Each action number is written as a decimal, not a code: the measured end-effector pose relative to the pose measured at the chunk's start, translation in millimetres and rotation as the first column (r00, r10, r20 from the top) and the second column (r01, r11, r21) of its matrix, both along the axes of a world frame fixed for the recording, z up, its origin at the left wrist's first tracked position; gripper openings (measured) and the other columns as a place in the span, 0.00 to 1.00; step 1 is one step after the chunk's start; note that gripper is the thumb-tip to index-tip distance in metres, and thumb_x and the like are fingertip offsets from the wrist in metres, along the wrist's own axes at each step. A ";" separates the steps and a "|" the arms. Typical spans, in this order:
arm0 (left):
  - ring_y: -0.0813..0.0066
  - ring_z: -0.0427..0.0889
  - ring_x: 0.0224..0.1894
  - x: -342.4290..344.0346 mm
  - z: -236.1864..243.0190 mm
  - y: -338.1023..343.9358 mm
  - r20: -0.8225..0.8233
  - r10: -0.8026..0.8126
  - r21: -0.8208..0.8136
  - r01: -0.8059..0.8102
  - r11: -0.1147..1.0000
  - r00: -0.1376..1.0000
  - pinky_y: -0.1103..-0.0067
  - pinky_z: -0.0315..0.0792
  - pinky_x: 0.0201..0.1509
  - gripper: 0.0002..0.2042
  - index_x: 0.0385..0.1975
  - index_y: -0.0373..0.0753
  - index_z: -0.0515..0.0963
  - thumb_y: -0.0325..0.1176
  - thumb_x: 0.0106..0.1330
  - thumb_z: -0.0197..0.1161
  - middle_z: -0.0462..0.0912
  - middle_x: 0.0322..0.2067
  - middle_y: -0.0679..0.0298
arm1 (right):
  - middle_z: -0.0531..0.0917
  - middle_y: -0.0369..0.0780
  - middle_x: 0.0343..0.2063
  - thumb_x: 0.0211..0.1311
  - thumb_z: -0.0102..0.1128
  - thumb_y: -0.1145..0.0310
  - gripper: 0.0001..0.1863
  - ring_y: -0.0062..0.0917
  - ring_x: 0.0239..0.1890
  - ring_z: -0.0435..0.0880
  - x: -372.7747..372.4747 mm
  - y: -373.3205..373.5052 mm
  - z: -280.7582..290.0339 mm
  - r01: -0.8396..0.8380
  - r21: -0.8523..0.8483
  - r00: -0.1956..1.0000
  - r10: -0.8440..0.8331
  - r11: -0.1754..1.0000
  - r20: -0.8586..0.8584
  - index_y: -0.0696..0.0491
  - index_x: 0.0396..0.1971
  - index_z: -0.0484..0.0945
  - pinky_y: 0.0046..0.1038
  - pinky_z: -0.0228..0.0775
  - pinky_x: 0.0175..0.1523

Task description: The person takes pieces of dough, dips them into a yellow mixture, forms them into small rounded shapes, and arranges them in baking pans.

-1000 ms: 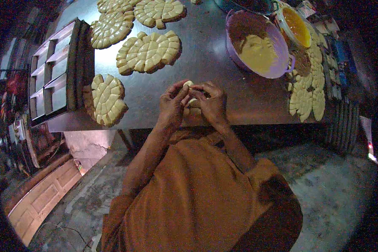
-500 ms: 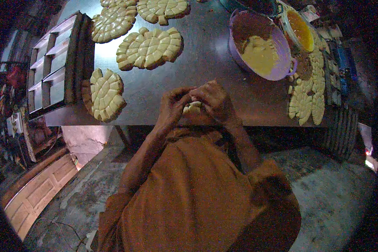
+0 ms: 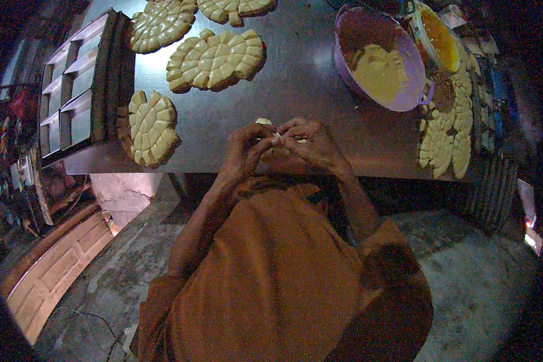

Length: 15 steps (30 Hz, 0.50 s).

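My left hand and my right hand meet over the near edge of the table. Their thumbs and fingertips are pinched together around a small piece of pale dough, mostly hidden by the fingers. A bit of pale dough shows just beyond my left fingertips; whether it belongs to the held piece I cannot tell. To the left lies a flattened slab of dough scored into small segments. Another scored slab rests farther back.
A purple basin with yellowish paste stands at the right, beside a container of orange-yellow contents. More cut dough lies along the right edge. A compartmented metal tray stands at the left. Further dough slabs sit at the back.
My fingertips have shifted from a tight cluster to a wider pinch, my right hand lowering a little. Pale dough now shows beyond the left fingers. The whole view has shifted slightly.
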<state>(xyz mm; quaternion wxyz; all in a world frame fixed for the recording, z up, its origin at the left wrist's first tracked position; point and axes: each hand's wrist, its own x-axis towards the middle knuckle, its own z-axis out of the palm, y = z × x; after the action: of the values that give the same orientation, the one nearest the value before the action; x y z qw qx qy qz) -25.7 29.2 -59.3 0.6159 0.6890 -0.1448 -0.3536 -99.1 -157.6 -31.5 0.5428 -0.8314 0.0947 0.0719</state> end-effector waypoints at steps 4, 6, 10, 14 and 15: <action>0.73 0.80 0.45 -7.0 12.5 6.0 0.001 -0.070 -0.015 0.070 0.997 0.998 0.75 0.75 0.50 0.11 0.43 0.34 0.76 0.26 0.62 0.65 0.83 0.40 0.58 | 0.85 0.40 0.34 0.57 0.67 0.71 0.07 0.24 0.38 0.84 -8.3 -7.8 -10.4 -0.051 0.050 0.999 0.051 0.997 0.000 0.57 0.33 0.84 0.25 0.77 0.45; 0.72 0.80 0.47 -13.2 5.7 2.1 -0.064 -0.005 -0.176 -0.006 0.984 0.998 0.74 0.76 0.51 0.18 0.50 0.36 0.71 0.23 0.61 0.64 0.82 0.40 0.59 | 0.84 0.39 0.33 0.55 0.68 0.72 0.08 0.23 0.39 0.84 -13.4 -6.7 -17.4 0.013 0.107 0.998 -0.006 0.994 -0.067 0.58 0.35 0.83 0.25 0.77 0.46; 0.70 0.79 0.51 -13.3 10.7 -4.1 -0.299 -0.015 -0.311 -0.082 0.947 0.954 0.74 0.76 0.54 0.31 0.62 0.41 0.60 0.20 0.58 0.64 0.82 0.41 0.59 | 0.84 0.38 0.34 0.55 0.68 0.75 0.12 0.23 0.41 0.83 -16.4 5.5 -18.7 0.212 0.241 0.971 -0.177 0.947 -0.159 0.58 0.40 0.81 0.25 0.76 0.47; 0.68 0.76 0.55 -2.2 9.3 -11.0 -0.456 -0.021 -0.387 -0.177 0.905 0.890 0.73 0.70 0.61 0.36 0.64 0.42 0.59 0.17 0.54 0.64 0.81 0.46 0.59 | 0.85 0.43 0.39 0.56 0.68 0.64 0.21 0.29 0.39 0.86 -14.6 4.4 -20.8 0.154 0.250 0.984 -0.170 0.956 0.044 0.54 0.48 0.77 0.30 0.77 0.45; 0.68 0.76 0.56 1.4 10.3 -14.3 -0.416 0.012 -0.411 -0.200 0.889 0.909 0.73 0.68 0.62 0.36 0.65 0.43 0.59 0.18 0.54 0.64 0.80 0.47 0.59 | 0.85 0.43 0.40 0.57 0.65 0.66 0.18 0.29 0.41 0.85 -12.8 1.9 -16.5 0.133 0.143 0.990 -0.137 0.981 0.017 0.55 0.47 0.78 0.30 0.77 0.48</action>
<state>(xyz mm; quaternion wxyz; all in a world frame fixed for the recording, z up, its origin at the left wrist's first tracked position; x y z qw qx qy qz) -24.3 15.0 -49.0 0.7919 0.4493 -0.0535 -0.4100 -112.0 -155.6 -48.0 0.6053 -0.7833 0.1382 0.0304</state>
